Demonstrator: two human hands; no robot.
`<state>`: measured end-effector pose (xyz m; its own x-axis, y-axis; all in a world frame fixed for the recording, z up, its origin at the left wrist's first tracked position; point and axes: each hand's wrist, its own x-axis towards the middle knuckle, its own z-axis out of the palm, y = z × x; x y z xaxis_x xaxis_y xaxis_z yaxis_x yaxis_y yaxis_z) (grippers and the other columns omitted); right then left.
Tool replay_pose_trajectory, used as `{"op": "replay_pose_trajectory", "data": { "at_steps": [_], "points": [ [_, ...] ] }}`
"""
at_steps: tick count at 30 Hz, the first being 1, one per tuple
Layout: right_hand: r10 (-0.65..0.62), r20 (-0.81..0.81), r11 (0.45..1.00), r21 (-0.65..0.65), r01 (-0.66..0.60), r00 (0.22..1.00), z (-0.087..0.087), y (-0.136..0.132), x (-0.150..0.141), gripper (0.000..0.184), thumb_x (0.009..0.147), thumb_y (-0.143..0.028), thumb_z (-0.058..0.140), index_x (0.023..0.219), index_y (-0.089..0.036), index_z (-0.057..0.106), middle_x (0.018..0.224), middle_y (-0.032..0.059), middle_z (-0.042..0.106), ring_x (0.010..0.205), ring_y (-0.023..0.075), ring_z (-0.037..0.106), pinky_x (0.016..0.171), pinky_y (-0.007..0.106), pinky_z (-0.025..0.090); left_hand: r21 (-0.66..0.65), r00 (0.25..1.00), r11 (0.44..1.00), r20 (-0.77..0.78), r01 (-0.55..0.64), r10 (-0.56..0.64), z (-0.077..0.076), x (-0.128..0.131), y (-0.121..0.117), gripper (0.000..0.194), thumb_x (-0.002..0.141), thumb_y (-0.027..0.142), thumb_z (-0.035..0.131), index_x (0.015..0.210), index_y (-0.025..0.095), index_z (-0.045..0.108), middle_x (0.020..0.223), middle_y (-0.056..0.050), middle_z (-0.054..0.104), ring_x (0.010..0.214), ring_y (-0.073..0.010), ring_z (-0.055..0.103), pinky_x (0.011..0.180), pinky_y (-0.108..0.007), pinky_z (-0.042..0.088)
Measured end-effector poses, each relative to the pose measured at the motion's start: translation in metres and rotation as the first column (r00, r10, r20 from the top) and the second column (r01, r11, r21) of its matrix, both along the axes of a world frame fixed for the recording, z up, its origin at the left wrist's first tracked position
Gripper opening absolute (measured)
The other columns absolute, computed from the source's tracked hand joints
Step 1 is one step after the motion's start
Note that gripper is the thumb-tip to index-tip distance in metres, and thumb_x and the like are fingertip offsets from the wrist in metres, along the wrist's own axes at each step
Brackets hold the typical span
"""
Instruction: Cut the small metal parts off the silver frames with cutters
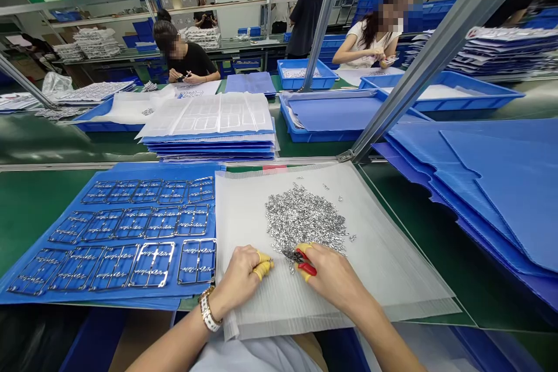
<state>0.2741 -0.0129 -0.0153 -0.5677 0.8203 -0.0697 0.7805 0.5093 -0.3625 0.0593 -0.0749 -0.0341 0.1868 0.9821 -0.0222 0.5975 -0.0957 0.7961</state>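
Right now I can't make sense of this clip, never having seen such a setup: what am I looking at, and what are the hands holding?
This comes from one camera worn on a person's head, looking forward and down at their two bare hands. The right hand grips small red-handled cutters, and the left hand sits close to their tip, with yellow finger cots on its fingers. Whether it pinches a piece is too small to tell. Beneath them lies a translucent white sheet bearing a heap of tiny silver metal pieces. To the left, a blue corrugated sheet carries rows of metal frames. Farther off, a co-worker in black sits at another bench.
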Motion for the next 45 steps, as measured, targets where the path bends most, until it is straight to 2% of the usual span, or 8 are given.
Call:
{"op": "replay_pose_trajectory", "data": {
  "at_steps": [7,13,17,22,26,29,36,45],
  "points": [
    [0.015,-0.216,1.000,-0.019,-0.020,0.976,-0.006,-0.006,-0.003,0.028,0.076,-0.017,0.053,0.101,-0.022,0.062,0.095,0.0059,0.066,0.091,0.0229,0.060,0.081,0.037,0.046,-0.056,0.989,0.998,0.148,0.004,0.004,0.005,-0.001,0.003,0.030,0.090,0.025,0.045,0.071,0.020,0.067,0.075,-0.001,0.070,0.077,-0.0159,0.059,0.077,-0.028,0.041],
    [-0.035,-0.540,0.993,-0.112,-0.031,0.841,-0.004,-0.019,-0.017,0.027,0.081,-0.018,0.048,0.104,-0.024,0.059,0.097,0.0046,0.065,0.083,0.0186,0.060,0.074,0.032,0.050,-0.084,0.982,0.996,0.189,-0.006,0.022,0.008,0.000,0.001,0.031,0.089,0.024,0.045,0.068,0.019,0.067,0.076,-0.001,0.069,0.079,-0.0159,0.059,0.079,-0.027,0.042],
    [-0.019,-0.652,0.991,-0.115,-0.074,0.758,-0.010,-0.027,-0.028,0.031,0.079,-0.013,0.047,0.106,-0.024,0.058,0.101,0.0047,0.064,0.088,0.0180,0.060,0.078,0.032,0.050,-0.120,0.970,0.992,0.237,-0.031,0.059,0.008,-0.001,0.001,0.029,0.087,0.024,0.046,0.067,0.018,0.066,0.074,-0.002,0.068,0.077,-0.0157,0.058,0.075,-0.026,0.043],
    [-0.022,-0.634,0.993,-0.101,-0.055,0.773,-0.024,-0.027,-0.037,0.038,0.070,-0.006,0.045,0.101,-0.023,0.058,0.095,0.0029,0.064,0.084,0.0173,0.059,0.075,0.030,0.048,-0.109,0.980,0.994,0.192,-0.028,0.048,0.004,-0.001,0.000,0.028,0.085,0.021,0.045,0.066,0.018,0.065,0.070,-0.002,0.066,0.075,-0.0159,0.057,0.074,-0.026,0.042],
    [-0.057,-0.575,0.990,-0.140,-0.030,0.816,-0.025,-0.023,-0.040,0.030,0.070,-0.008,0.046,0.094,-0.022,0.058,0.088,0.0023,0.065,0.078,0.0170,0.060,0.070,0.029,0.047,-0.066,0.992,0.998,0.121,-0.020,0.028,0.003,0.003,-0.003,0.028,0.085,0.020,0.045,0.066,0.019,0.065,0.072,-0.002,0.067,0.078,-0.0166,0.057,0.083,-0.029,0.038],
    [-0.110,-0.547,0.985,-0.173,0.016,0.830,-0.023,-0.021,-0.041,0.020,0.075,-0.014,0.048,0.091,-0.022,0.058,0.083,0.0010,0.065,0.074,0.0168,0.060,0.067,0.029,0.046,-0.072,0.978,0.997,0.200,-0.040,0.054,0.005,0.002,-0.005,0.030,0.088,0.027,0.046,0.067,0.019,0.065,0.076,-0.003,0.067,0.079,-0.0166,0.058,0.081,-0.028,0.040],
    [-0.317,-0.612,0.936,-0.325,0.135,0.725,-0.018,-0.018,-0.042,0.019,0.080,-0.029,0.054,0.097,-0.023,0.056,0.092,0.0023,0.068,0.082,0.0179,0.064,0.076,0.032,0.049,-0.135,0.943,0.987,0.309,-0.086,0.124,0.011,-0.005,-0.001,0.029,0.089,0.033,0.048,0.072,0.018,0.066,0.084,-0.004,0.068,0.082,-0.0163,0.059,0.078,-0.026,0.043],
    [-0.307,-0.675,0.945,-0.298,0.133,0.671,-0.021,-0.024,-0.060,0.021,0.079,-0.027,0.052,0.099,-0.023,0.058,0.085,0.0022,0.067,0.074,0.0170,0.064,0.069,0.030,0.051,-0.069,0.974,0.994,0.202,-0.087,0.099,0.014,0.001,-0.003,0.024,0.086,0.023,0.049,0.072,0.018,0.067,0.078,-0.003,0.067,0.077,-0.0161,0.058,0.075,-0.027,0.042]
  ]
}}
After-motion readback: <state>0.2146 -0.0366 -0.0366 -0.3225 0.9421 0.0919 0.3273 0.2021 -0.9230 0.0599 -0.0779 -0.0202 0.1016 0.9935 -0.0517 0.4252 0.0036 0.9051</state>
